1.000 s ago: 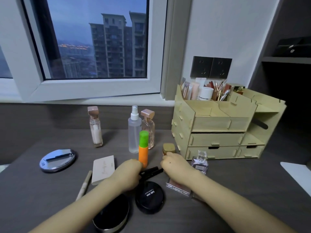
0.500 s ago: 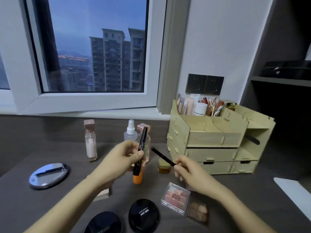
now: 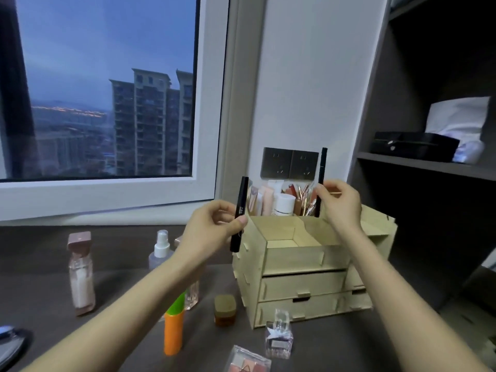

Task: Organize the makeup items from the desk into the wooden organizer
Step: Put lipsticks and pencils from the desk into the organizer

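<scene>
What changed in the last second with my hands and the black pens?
Each hand took a black pen off the desk and raised it to the organizer. The left hand holds the thick pen upright by its left edge; the right hand holds the thin pen over the back compartments. Spray bottle and orange tube stayed put.

The dark desk (image 3: 335, 347) bears the wooden organizer (image 3: 308, 264). Left and in front of it sit a pink-capped bottle (image 3: 80, 275), spray bottle (image 3: 161, 251), orange tube (image 3: 174, 331), gold-lidded jar (image 3: 225, 310), perfume bottle (image 3: 278, 338) and eyeshadow palette (image 3: 248, 361).
</scene>
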### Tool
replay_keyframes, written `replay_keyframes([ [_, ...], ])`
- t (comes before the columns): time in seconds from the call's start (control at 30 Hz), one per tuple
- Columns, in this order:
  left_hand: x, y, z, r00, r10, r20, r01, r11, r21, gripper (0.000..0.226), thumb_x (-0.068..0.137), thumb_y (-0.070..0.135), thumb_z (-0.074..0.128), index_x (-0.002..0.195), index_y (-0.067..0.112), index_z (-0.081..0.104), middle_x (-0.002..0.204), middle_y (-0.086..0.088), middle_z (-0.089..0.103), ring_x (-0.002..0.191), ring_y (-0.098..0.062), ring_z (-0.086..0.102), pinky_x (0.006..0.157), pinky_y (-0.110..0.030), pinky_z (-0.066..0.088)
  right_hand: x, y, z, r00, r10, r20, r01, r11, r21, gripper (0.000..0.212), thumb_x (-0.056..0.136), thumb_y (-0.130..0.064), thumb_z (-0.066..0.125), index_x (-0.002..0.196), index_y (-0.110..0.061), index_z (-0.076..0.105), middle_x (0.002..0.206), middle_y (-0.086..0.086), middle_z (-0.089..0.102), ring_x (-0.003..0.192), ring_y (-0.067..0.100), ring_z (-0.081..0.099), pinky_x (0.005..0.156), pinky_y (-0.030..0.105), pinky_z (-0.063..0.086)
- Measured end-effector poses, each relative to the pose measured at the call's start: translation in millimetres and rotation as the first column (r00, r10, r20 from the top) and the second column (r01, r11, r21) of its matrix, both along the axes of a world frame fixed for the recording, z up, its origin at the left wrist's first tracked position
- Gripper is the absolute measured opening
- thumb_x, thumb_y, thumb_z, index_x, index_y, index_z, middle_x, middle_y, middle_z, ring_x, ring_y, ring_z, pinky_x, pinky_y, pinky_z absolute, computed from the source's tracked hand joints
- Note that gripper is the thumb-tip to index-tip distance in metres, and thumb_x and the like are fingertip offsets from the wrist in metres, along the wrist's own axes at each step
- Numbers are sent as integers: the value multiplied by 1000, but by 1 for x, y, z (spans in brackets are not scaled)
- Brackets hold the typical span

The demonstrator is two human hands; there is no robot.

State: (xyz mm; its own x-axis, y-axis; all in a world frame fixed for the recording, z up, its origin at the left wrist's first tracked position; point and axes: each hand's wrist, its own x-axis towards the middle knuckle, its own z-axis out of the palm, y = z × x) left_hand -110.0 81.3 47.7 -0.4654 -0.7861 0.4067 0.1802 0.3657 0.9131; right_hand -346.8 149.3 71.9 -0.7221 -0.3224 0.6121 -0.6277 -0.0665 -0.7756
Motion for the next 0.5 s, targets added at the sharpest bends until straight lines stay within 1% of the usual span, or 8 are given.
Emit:
replay_keyframes([
  [0.07, -11, -7, 4, 999, -44, -15, 45, 998, 39, 11, 80, 13, 70, 88, 10, 62, 78, -8, 61, 65, -12, 61, 65, -29, 52, -18, -20, 3, 997, -79, 5, 79, 997, 25, 20, 90, -20, 59, 106, -9, 64, 94, 4, 66, 84, 18, 62, 73, 31, 52],
  [0.1, -16, -11, 5, 997, -67, -22, 69, 996, 60, 14, 80, 13, 70, 91, 8, 62, 81, -10, 60, 65, -13, 59, 59, -23, 52, -26, -28, 2, 996, -91, 9, 91, 995, 32, 20, 91, -17, 58, 107, -7, 62, 94, 7, 67, 84, 21, 63, 73, 33, 53],
  [0.17, -26, -18, 7, 992, -116, -47, 120, 987, 105, 16, 81, 11, 69, 94, 4, 63, 86, -14, 55, 64, -13, 58, 51, -15, 50, -39, -44, -2, 990, -131, -41, 135, 986, 102, 16, 92, -14, 54, 103, -4, 59, 88, 9, 64, 79, 23, 61, 64, 29, 48],
  [0.23, -36, -22, 10, 985, -161, -70, 169, 976, 135, 15, 82, 8, 67, 94, 1, 64, 88, -17, 51, 64, -15, 58, 52, -15, 52, -48, -56, -6, 977, -167, -133, 194, 954, 230, 8, 92, -14, 54, 93, -6, 56, 80, 7, 57, 73, 21, 54, 51, 24, 36],
  [0.27, -42, -24, 10, 981, -177, -79, 187, 971, 151, 15, 82, 8, 67, 95, 1, 64, 87, -16, 50, 64, -16, 57, 52, -16, 53, -51, -60, -9, 972, -167, -163, 211, 930, 301, 6, 91, -14, 55, 88, -8, 54, 79, 7, 56, 71, 21, 52, 48, 24, 30],
  [0.3, -47, -26, 10, 979, -187, -86, 199, 965, 173, 17, 83, 8, 67, 97, 0, 63, 86, -15, 50, 65, -17, 56, 52, -16, 53, -54, -64, -11, 968, -160, -191, 223, 901, 373, 7, 91, -14, 55, 86, -9, 52, 80, 8, 57, 71, 22, 51, 47, 25, 29],
  [0.4, -60, -30, 7, 975, -200, -94, 217, 947, 237, 21, 83, 10, 66, 101, 0, 62, 81, -10, 53, 64, -16, 57, 51, -18, 53, -56, -73, -15, 955, -123, -269, 262, 775, 576, 7, 86, -14, 57, 89, -8, 57, 84, 8, 62, 75, 25, 58, 51, 26, 36],
  [0.5, -69, -33, 4, 973, -218, -77, 231, 942, 245, 16, 84, 11, 66, 97, 2, 64, 78, -6, 57, 65, -15, 60, 59, -23, 57, -53, -77, -13, 949, -107, -296, 287, 682, 673, 7, 82, -14, 58, 85, -8, 59, 84, 9, 64, 78, 26, 62, 54, 27, 42],
])
